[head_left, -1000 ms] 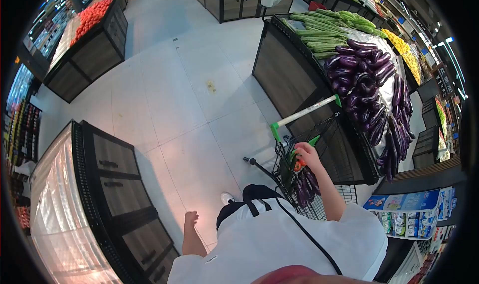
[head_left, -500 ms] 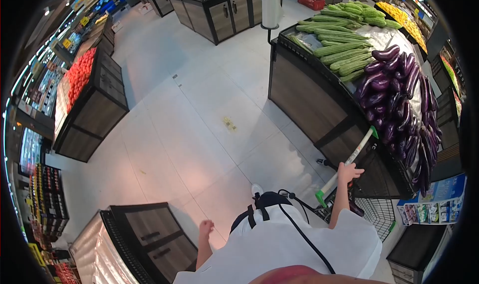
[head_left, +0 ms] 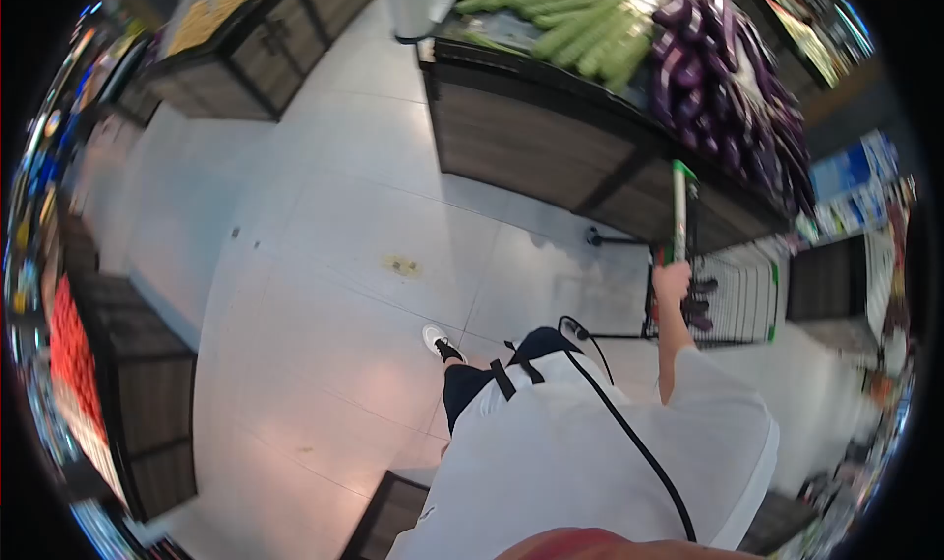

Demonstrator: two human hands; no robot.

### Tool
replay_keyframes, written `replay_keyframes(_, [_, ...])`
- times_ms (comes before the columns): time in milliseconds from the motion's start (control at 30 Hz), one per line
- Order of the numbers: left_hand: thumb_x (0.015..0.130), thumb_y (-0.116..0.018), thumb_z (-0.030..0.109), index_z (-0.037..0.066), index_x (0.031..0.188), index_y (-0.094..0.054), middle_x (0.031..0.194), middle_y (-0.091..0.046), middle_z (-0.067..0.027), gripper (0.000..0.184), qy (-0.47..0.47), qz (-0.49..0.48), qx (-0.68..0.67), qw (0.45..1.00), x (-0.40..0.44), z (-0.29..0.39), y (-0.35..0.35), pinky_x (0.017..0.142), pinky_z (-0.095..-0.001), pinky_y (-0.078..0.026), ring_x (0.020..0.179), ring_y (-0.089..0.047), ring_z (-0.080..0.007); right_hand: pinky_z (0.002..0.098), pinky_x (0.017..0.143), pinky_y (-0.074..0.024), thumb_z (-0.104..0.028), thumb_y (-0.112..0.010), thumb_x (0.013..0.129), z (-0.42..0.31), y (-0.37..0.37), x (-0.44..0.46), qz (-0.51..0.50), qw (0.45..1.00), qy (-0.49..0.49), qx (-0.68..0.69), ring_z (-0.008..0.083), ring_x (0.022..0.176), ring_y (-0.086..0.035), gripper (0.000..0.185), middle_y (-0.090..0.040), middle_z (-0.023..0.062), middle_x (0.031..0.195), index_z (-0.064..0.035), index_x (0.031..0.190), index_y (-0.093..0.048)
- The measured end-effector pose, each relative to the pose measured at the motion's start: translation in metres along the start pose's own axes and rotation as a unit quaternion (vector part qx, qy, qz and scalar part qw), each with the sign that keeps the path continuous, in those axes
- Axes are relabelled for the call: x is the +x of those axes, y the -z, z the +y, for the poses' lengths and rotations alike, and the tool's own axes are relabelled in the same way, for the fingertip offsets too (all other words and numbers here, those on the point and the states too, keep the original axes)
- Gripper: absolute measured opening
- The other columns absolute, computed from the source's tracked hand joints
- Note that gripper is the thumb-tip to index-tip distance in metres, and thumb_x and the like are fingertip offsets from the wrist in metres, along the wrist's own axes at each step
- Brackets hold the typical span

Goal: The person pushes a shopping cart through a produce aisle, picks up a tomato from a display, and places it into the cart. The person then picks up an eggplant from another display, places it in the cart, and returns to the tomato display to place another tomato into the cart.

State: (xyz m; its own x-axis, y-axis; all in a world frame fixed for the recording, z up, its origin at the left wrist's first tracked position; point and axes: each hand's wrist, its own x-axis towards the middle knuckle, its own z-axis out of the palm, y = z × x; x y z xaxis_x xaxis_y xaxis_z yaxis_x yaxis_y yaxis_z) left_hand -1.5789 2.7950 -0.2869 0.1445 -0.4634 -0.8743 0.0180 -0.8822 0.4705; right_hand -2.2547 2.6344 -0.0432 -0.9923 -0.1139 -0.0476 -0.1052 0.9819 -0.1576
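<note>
My right hand [head_left: 672, 282] is wrapped around the pale handle [head_left: 679, 216] of a shopping cart, which has green end caps. Beyond it stretches the cart's wire basket [head_left: 745, 299], with a few dark purple eggplants [head_left: 699, 309] inside, close to my hand. My left hand is out of sight, hidden by my body or outside the picture. Just past the cart's handle rises a wood-panelled produce stand [head_left: 531, 137]. A heap of eggplants [head_left: 696, 78] lies on its top, beside long green ridged gourds [head_left: 570, 14].
Pale floor tiles [head_left: 324, 216] carry a yellowish mark [head_left: 401, 265]. On the left stands a display of red produce [head_left: 74, 353]; another wooden stand [head_left: 256, 54] is at the upper left. A dark cabinet [head_left: 831, 290] stands right of the cart.
My view has turned right, and the produce stand now lies straighter ahead. The right hand has closed around the cart handle. My left hand has dropped from view, and one foot has stepped out.
</note>
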Motion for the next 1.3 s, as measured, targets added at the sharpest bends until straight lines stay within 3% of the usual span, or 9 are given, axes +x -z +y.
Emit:
replay_keyframes(200, [0.093, -0.063, 0.02, 0.006, 0.106, -0.062, 0.089, -0.069, -0.0081, 0.02, -0.062, -0.033, 0.141, 0.987, 0.092, 0.256, 0.05, 0.067, -0.0307, -0.051, 0.079, -0.065, -0.017, 0.0512, 0.097, -0.044, -0.028, -0.078, 0.072, -0.001, -0.026, -0.088, 0.146, 0.988, 0.021, -0.052, 0.0373, 0.112, -0.057, 0.082, -0.055, 0.0149, 0.123, -0.0058, 0.141, -0.04])
replay_keyframes(400, [0.093, -0.066, 0.014, 0.005, 0.105, -0.063, 0.089, -0.069, -0.0069, 0.016, -0.284, -0.178, 0.334, 0.881, 0.134, 0.366, 0.004, 0.067, -0.0277, -0.051, 0.079, -0.065, -0.015, 0.0492, 0.093, -0.0477, -0.012, -0.071, 0.075, 0.012, -0.014, -0.157, 0.121, 0.989, 0.075, -0.027, 0.034, 0.114, -0.058, 0.076, -0.056, 0.0121, 0.133, -0.0092, 0.145, -0.042])
replay_keyframes(500, [0.093, -0.067, 0.016, 0.004, 0.107, -0.064, 0.097, -0.069, -0.0064, 0.019, -0.222, -0.27, 0.333, 0.876, 0.095, 0.368, -0.057, 0.073, -0.0277, -0.052, 0.086, -0.066, -0.0155, 0.0494, 0.086, -0.0534, -0.017, -0.069, 0.078, 0.039, 0.016, -0.191, 0.117, 0.984, 0.126, 0.034, 0.0353, 0.103, -0.064, 0.059, -0.065, 0.0153, 0.123, -0.0094, 0.135, -0.054])
replay_keyframes(600, [0.092, -0.07, 0.015, 0.005, 0.108, -0.064, 0.103, -0.069, -0.006, 0.02, -0.172, -0.344, 0.306, 0.871, 0.003, 0.381, -0.135, 0.078, -0.0283, -0.052, 0.094, -0.065, -0.016, 0.0506, 0.077, -0.0559, -0.024, -0.069, 0.082, 0.068, 0.035, -0.231, -0.071, 0.997, -0.016, 0.03, 0.0368, 0.09, -0.07, 0.034, -0.072, 0.0169, 0.097, -0.0086, 0.112, -0.067])
replay_keyframes(667, [0.091, -0.072, 0.013, 0.006, 0.112, -0.064, 0.103, -0.069, -0.0062, 0.024, -0.288, -0.437, 0.308, 0.795, -0.016, 0.37, -0.188, 0.082, -0.0326, -0.053, 0.095, -0.065, -0.017, 0.0522, 0.072, -0.0563, -0.03, -0.068, 0.083, 0.084, 0.022, -0.257, -0.051, 0.997, 0.044, 0.043, 0.0391, 0.08, -0.071, 0.026, -0.071, 0.0181, 0.081, -0.0062, 0.091, -0.069])
replay_keyframes(833, [0.08, -0.076, 0.007, 0.001, 0.121, -0.057, 0.132, -0.057, -0.0175, 0.045, -0.57, -0.441, 0.408, 0.561, -0.164, 0.356, -0.278, 0.112, -0.0452, -0.04, 0.13, -0.05, -0.0323, 0.0505, 0.073, -0.0579, -0.033, -0.069, 0.082, 0.111, 0.01, -0.306, -0.069, 0.983, 0.132, 0.109, 0.0386, 0.08, -0.071, 0.028, -0.071, 0.0198, 0.082, -0.0061, 0.09, -0.071])
replay_keyframes(900, [0.072, -0.079, 0.007, -0.001, 0.121, -0.056, 0.14, -0.048, -0.02, 0.054, -0.77, -0.317, 0.426, 0.354, -0.206, 0.339, -0.287, 0.119, -0.0493, -0.029, 0.135, -0.041, -0.0383, 0.0497, 0.073, -0.0586, -0.03, -0.069, 0.081, 0.115, 0.017, -0.324, -0.101, 0.977, 0.138, 0.125, 0.0378, 0.08, -0.071, 0.026, -0.071, 0.0199, 0.081, -0.0058, 0.089, -0.071])
replay_keyframes(1000, [0.07, -0.081, 0.012, -0.002, 0.12, -0.056, 0.135, -0.052, -0.0191, 0.058, -0.798, -0.253, 0.511, 0.195, -0.208, 0.291, -0.287, 0.12, -0.0525, -0.027, 0.129, -0.046, -0.038, 0.0495, 0.073, -0.0587, -0.03, -0.071, 0.08, 0.134, 0.013, -0.347, -0.107, 0.969, 0.156, 0.159, 0.0376, 0.079, -0.072, 0.025, -0.072, 0.0185, 0.082, -0.0064, 0.09, -0.072])
replay_keyframes(1300, [0.069, -0.073, 0.02, 0.022, 0.093, -0.078, 0.093, -0.074, -0.0053, 0.025, -0.588, -0.189, 0.784, 0.072, -0.219, 0.219, -0.306, 0.106, -0.0482, -0.039, 0.1, -0.067, -0.0286, 0.0477, 0.071, -0.0589, -0.022, -0.07, 0.077, 0.192, 0.012, -0.381, -0.153, 0.949, 0.21, 0.177, 0.0357, 0.075, -0.072, 0.019, -0.072, 0.0179, 0.08, -0.0065, 0.087, -0.073])
